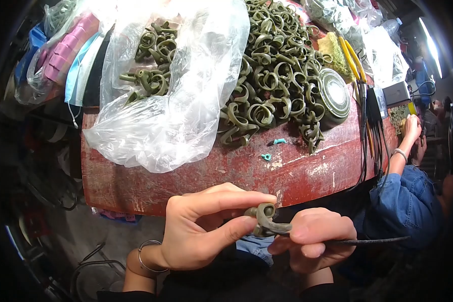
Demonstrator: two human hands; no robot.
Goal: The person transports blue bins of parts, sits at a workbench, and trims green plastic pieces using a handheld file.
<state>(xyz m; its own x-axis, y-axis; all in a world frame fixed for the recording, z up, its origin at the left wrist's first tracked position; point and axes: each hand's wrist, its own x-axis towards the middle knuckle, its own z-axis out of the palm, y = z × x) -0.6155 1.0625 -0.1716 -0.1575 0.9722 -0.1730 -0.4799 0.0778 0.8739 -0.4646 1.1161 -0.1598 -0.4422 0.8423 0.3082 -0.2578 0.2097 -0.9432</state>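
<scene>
My left hand point(201, 226) pinches an olive-green ring-shaped piece point(265, 217) between thumb and forefinger, just in front of the table edge. Closed close beside it on the right is my right hand point(317, 236), its fingers round a thin dark rod point(377, 241) that sticks out to the right. The rod's working end is hidden by the fingers and the piece. Those fingertips sit at the piece's lower right side; whether they touch it I cannot tell.
A heap of similar olive-green pieces point(267, 75) covers the red worn table point(186, 189). More lie in a clear plastic bag point(151, 136). Nearby are a round ridged disc point(334, 95), small teal bits point(266, 157), yellow-handled pliers point(355, 58) and cables. A co-worker's arm point(405, 146) reaches in at right.
</scene>
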